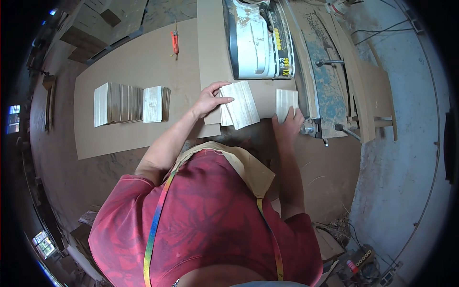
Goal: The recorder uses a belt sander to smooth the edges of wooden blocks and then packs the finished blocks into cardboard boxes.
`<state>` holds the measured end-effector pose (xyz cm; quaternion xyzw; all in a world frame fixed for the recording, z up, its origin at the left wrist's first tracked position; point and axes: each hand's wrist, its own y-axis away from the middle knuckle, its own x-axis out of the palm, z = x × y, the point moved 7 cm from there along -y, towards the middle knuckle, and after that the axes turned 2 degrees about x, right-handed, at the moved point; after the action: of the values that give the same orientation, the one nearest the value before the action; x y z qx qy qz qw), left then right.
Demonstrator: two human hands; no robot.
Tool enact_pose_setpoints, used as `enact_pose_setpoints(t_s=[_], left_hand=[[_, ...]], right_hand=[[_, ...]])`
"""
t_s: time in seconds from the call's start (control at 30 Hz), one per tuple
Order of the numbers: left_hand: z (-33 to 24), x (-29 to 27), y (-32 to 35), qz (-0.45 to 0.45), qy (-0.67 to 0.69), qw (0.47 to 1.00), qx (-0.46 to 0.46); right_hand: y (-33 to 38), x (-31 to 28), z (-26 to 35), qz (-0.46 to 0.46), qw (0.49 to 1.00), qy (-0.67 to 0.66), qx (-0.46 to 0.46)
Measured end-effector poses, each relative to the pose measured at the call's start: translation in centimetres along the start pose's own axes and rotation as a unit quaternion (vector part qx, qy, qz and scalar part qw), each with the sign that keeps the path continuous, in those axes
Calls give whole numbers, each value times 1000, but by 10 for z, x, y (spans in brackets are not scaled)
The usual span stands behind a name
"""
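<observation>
My left hand (209,100) is closed on the left edge of a few pale wooden boards (243,105), thumb on top and fingers behind. The boards overlap and sit slightly fanned, tilted to the right. To their right, my right hand (289,125) is closed on the lower end of a smaller-looking pale wooden board (286,99). A gap separates this board from those in my left hand. Both hands are over the near edge of a brown sheet (213,62), just in front of a white machine housing (251,52).
On a broad brown board at left stand a row of upright wooden boards (101,105) and a shorter row (153,104). Beyond them lies a red-handled tool (175,43). A worn blue-green machine bed (325,71) with protruding metal handles (346,131) stands at right, beside the wall.
</observation>
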<state>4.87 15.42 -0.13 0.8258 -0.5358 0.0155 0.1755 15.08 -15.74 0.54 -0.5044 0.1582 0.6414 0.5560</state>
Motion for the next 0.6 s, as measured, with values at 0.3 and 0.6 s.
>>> enact_pose_setpoints(t_s=[0.3, 0.6], left_hand=[[14, 11, -14, -9, -11, 1000, 9], [4, 8, -13, -52, -125, 991, -1]], right_hand=[[-91, 48, 7, -101, 994, -19, -41], [8, 8, 103, 78, 990, -92, -72]])
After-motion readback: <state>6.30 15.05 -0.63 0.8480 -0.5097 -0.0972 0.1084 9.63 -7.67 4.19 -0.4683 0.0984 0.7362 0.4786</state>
